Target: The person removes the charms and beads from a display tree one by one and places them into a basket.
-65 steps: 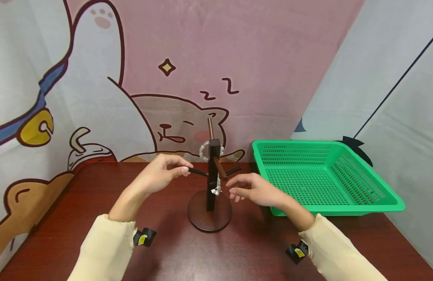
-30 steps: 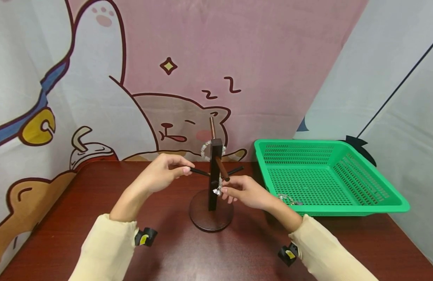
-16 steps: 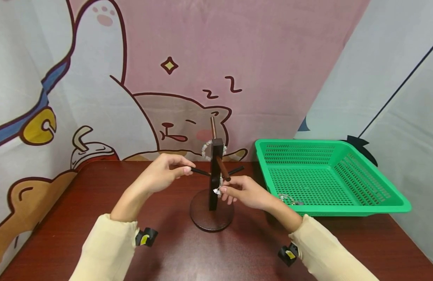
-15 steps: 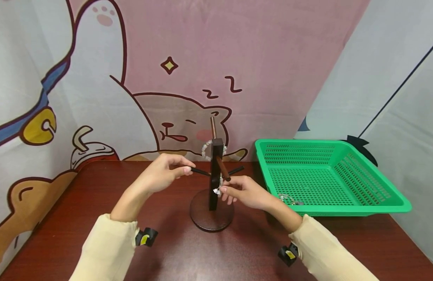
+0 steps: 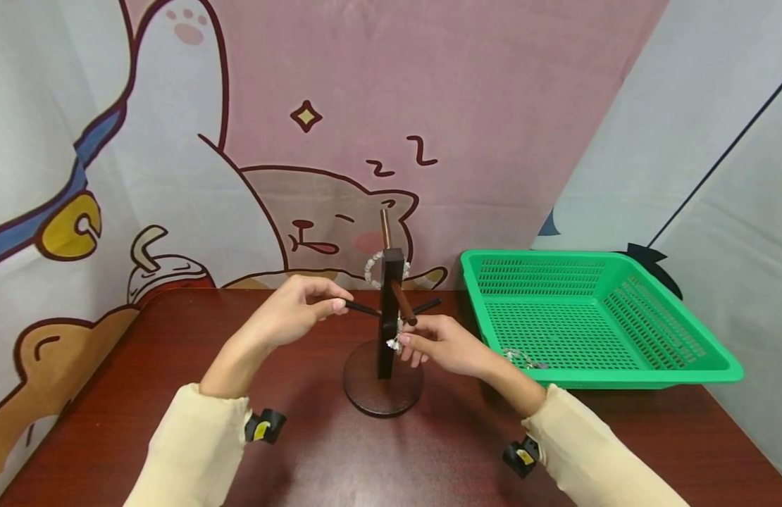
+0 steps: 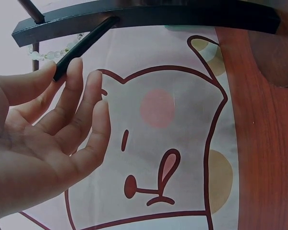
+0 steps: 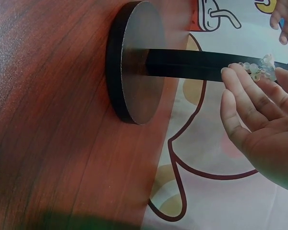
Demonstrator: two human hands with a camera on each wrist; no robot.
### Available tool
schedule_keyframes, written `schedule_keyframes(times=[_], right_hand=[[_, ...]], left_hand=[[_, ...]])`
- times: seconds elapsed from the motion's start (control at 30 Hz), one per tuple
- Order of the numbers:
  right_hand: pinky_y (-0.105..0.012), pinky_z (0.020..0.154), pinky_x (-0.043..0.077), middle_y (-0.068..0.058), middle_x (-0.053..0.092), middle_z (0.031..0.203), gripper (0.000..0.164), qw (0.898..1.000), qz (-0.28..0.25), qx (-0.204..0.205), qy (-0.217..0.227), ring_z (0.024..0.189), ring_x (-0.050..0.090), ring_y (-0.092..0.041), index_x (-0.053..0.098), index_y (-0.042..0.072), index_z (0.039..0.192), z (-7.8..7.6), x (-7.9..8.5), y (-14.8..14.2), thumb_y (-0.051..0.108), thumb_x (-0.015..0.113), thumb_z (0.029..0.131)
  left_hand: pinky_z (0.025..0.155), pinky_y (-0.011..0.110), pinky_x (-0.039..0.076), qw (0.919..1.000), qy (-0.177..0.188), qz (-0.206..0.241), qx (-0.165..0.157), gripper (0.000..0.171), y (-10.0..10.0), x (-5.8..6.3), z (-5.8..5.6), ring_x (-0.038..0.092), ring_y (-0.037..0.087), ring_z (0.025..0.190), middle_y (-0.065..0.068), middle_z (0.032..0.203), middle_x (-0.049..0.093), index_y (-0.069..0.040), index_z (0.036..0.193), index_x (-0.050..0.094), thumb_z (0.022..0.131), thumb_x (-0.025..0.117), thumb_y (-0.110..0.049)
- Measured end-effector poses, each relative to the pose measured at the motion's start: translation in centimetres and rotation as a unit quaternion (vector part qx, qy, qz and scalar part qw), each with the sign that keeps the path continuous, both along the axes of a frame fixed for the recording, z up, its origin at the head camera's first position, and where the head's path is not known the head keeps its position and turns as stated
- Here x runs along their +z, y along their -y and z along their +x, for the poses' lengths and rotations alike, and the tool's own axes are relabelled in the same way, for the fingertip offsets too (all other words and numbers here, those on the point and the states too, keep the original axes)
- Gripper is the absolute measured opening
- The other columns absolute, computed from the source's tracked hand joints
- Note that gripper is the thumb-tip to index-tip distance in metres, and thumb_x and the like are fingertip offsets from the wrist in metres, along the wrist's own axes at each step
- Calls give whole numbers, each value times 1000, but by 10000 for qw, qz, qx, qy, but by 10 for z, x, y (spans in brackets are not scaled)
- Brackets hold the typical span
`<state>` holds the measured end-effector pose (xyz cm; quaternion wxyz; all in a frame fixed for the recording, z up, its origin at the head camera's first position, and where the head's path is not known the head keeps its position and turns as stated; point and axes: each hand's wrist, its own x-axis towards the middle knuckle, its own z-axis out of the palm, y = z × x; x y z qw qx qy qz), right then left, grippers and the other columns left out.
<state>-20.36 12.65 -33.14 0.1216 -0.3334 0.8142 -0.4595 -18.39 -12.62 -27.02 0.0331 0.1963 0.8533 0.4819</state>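
A dark wooden stand [image 5: 386, 362] with a round base and several pegs stands upright on the table. My left hand [image 5: 289, 315] pinches the end of its black left peg [image 6: 89, 45] between thumb and index finger. At the right side of the post, my right hand [image 5: 454, 346] pinches a beaded bracelet [image 7: 259, 72] with a white flower-like charm, which hangs close against the post. The fingers partly hide its beads. A second bracelet [image 5: 369, 269] of pale beads hangs near the top of the stand, behind the post.
A green plastic basket [image 5: 603, 377] sits on the right of the table [image 5: 365, 465]. Inside its near left corner lies another bracelet [image 5: 520, 359], partly behind my right forearm. A printed cartoon cloth [image 5: 480, 141] hangs directly behind the table.
My right hand has moved left from beside the stand and taken hold of the bracelet at the post. The bracelet in the basket has come into sight. My left hand stays on its peg.
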Motion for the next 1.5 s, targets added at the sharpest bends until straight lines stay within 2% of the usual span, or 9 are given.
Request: schedule_keyframes(times=[0.33, 0.57, 0.77, 0.97, 1.33, 1.5], right_hand=[[-29, 59, 50, -10, 66, 77, 15, 9999, -36, 88, -108, 65, 63, -22, 62, 0, 92, -1, 2, -1, 12, 53, 93], [-34, 62, 52, -16, 66, 78, 14, 9997, -162, 153, 29, 66, 64, -24, 62, -3, 94, 1, 5, -2, 8, 52, 93], [-32, 63, 52, -9, 66, 78, 15, 9994, -219, 248, 64, 68, 64, -27, 62, -5, 94, 2, 8, -4, 6, 51, 93], [-31, 64, 52, -14, 66, 79, 15, 9994, -201, 278, -21, 68, 64, -30, 62, -6, 92, 2, 11, -6, 5, 51, 93], [-34, 65, 52, -7, 66, 78, 16, 9997, -79, 187, -161, 68, 65, -22, 63, -2, 86, 5, 17, -9, 8, 53, 93], [-31, 65, 52, -8, 65, 78, 16, 9998, -99, 146, -120, 69, 64, -25, 63, -2, 86, 5, 19, -10, 7, 53, 92]], left_hand=[[74, 36, 48, 10000, 22, 42, -13, 15, 0, 0, 0, 58, 17, 80, 10, 85, 66, 3, 98, 66, 89, 56, -2], [75, 36, 48, 10000, 49, 65, -32, 15, 0, 0, 0, 59, 17, 81, 9, 85, 66, 3, 99, 66, 89, 56, -2], [75, 36, 48, 10000, 61, 37, -29, 15, 0, 0, 0, 59, 17, 81, 8, 84, 66, 3, 99, 66, 89, 57, -3], [74, 33, 48, 10000, 55, 18, -41, 15, 1, 0, 0, 60, 17, 81, 7, 84, 66, 3, 99, 66, 89, 57, -4], [74, 33, 48, 10000, 19, 50, -82, 15, 1, 0, 0, 60, 18, 81, 8, 84, 66, 4, 99, 66, 89, 56, -1], [74, 33, 48, 9999, 37, 87, -87, 15, 0, 0, 0, 60, 18, 82, 9, 84, 66, 4, 99, 65, 89, 56, -1]])
